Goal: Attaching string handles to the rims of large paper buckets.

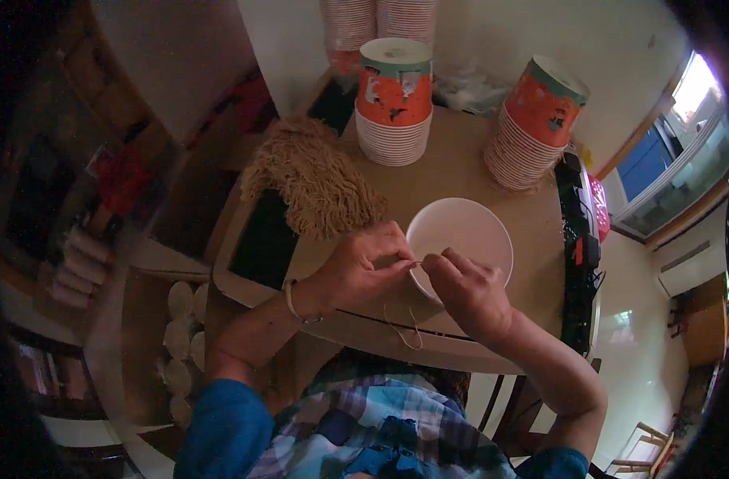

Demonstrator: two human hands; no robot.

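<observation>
My left hand (366, 267) and my right hand (468, 294) meet at the near left rim of a white round paper tub (492, 231). Both hands are closed, thumbs and fingertips pinching a thin pale string (419, 337) between them. A loose length of that string hangs in a loop below, at the table's front edge. The tub stands upright with its mouth up; my fingers hide part of its near rim. Just beyond my left hand lies a shaggy heap of tan strings (316, 180). A bracelet circles my left wrist.
Behind stand two upside-down stacks of orange and green paper tubs, one in the middle (395, 100) and one at right (536, 120). More wrapped stacks (380, 24) are against the wall. Black power strips (576, 231) line the table's right edge. White rolled shapes (179, 339) fill a box at left.
</observation>
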